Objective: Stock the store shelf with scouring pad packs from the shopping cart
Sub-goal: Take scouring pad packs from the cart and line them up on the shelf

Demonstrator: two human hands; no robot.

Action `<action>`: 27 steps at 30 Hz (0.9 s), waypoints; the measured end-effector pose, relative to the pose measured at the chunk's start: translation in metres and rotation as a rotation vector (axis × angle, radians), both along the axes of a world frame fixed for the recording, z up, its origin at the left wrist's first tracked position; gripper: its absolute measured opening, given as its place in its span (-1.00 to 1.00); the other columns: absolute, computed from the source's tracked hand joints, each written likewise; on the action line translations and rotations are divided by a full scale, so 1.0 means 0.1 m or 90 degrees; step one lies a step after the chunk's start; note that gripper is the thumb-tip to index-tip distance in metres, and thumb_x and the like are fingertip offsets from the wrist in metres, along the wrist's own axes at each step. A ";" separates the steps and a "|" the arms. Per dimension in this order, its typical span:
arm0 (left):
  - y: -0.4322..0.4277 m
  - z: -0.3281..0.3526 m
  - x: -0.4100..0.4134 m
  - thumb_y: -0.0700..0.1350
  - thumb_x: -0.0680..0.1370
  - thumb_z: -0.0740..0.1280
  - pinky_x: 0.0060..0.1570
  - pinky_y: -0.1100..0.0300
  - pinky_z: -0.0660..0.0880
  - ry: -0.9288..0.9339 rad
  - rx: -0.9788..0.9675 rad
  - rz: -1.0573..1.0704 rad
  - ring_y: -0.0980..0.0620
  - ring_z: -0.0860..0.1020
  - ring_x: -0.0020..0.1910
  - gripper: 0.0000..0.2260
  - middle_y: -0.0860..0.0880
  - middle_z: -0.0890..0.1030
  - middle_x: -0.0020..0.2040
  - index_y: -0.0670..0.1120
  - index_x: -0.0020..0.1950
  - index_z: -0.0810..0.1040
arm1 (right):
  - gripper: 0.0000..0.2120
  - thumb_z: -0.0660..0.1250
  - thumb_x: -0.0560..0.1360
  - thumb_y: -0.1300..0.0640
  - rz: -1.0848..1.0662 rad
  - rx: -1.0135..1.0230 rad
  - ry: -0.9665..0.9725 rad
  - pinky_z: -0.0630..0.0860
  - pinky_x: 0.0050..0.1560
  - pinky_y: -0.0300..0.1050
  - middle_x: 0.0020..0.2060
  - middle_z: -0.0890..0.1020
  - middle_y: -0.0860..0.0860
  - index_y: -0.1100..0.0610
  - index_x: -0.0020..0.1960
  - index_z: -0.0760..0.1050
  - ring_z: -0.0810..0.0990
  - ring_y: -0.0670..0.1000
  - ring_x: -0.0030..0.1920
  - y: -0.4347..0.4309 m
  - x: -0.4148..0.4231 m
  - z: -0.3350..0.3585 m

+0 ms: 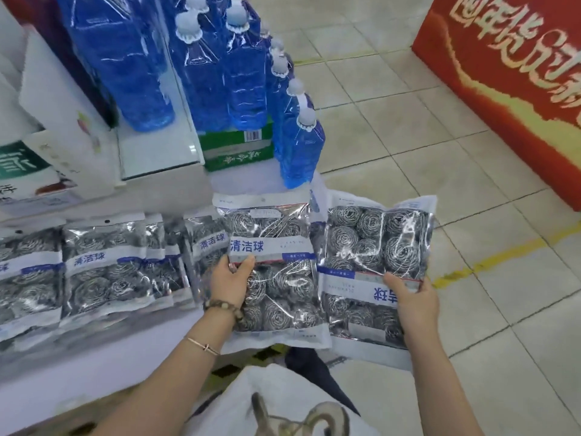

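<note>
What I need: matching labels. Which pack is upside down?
The pack in the right hand: its print is inverted; the other pack in the left hand and the shelved packs read upright.

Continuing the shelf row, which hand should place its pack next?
Probably left. The left hand holds the left pack beside the shelved row, label upright; the right pack, in the right hand, is upside down over the floor.

Pale tiled floor (pixel 424 127); yellow floor line (pixel 490 262); red display stand (pixel 509 99).

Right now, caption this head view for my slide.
Left hand grips upright pack, right hand grips upside-down pack, beside shelved packs.
</note>
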State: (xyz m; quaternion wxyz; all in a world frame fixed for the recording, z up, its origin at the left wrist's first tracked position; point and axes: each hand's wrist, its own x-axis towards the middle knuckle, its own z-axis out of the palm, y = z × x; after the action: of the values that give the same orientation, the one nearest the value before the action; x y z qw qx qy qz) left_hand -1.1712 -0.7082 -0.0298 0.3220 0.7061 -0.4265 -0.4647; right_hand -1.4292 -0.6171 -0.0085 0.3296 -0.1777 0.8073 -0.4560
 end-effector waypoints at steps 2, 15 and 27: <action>-0.14 -0.03 -0.23 -0.03 0.52 0.31 -0.09 0.16 0.40 -0.014 0.022 0.029 0.03 0.48 -0.09 -0.73 -0.02 0.56 0.00 -0.13 0.16 0.48 | -0.65 0.48 0.39 0.09 0.026 0.011 0.014 0.49 0.01 0.00 -0.04 0.59 0.07 0.09 0.09 0.44 0.55 0.09 -0.07 -0.17 -0.27 0.01; -0.99 -0.52 -1.09 -0.01 0.53 0.30 0.22 0.03 0.35 0.037 0.157 0.155 -0.11 0.37 0.32 -0.50 -0.11 0.39 0.36 -0.12 0.41 0.27 | -0.44 0.49 0.24 -0.15 0.079 0.095 0.051 0.51 0.12 0.27 0.07 0.61 0.09 0.00 0.17 0.47 0.59 0.17 0.06 -0.85 -1.02 -0.16; -0.93 -0.88 -1.02 0.03 0.44 0.38 0.34 -0.06 0.30 -0.367 0.015 -0.105 -0.11 0.16 0.44 -0.28 -0.08 0.08 0.48 0.02 0.49 0.05 | -0.38 0.49 0.35 -0.03 0.140 0.082 0.033 0.47 0.19 0.18 0.07 0.53 0.06 0.17 0.31 0.39 0.53 0.12 0.09 -1.33 -0.85 -0.18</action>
State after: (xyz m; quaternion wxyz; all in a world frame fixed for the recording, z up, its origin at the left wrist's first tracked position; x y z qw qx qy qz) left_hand -1.2734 -0.8009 -0.1175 0.1405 0.7755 -0.5507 -0.2749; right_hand -1.5145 -0.7496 -0.0260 0.3674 -0.2550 0.8189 -0.3598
